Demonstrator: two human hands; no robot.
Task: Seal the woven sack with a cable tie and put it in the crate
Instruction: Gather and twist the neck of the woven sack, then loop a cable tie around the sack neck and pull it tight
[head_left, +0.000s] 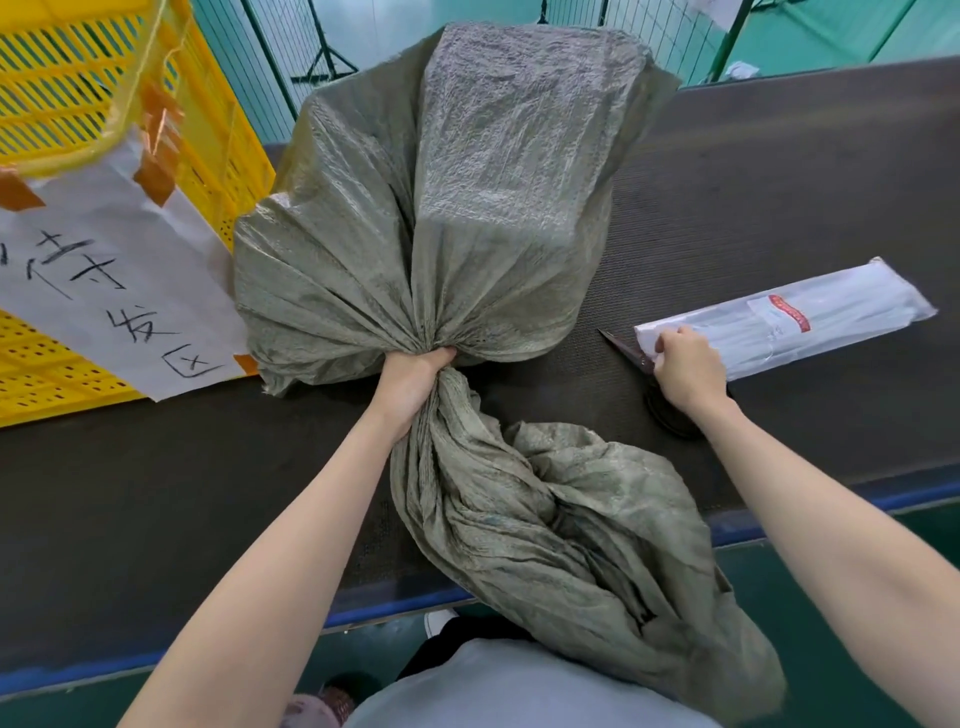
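Leftmost, yellow crate (78, 93) at the far left edge of the surface (779, 182), paper sign (119, 270) taped to its front; close beside the sack (452, 208), probably so the drop-in is short. Sack lying mid-surface, full end toward the far edge, loose mouth trailing over the near edge. Left hand (410, 384) curled tight round the gathered neck, a grip that keeps the bunch closed and leaves a narrow waist for a tie. Right hand (685, 369) at the near end of the tie pack (810, 317), fingers curled on its edge, seemingly to draw one out; no tie visibly free. Dark pointed tool (623, 351) partly under that hand, kind unclear. Sack not yet sealed.
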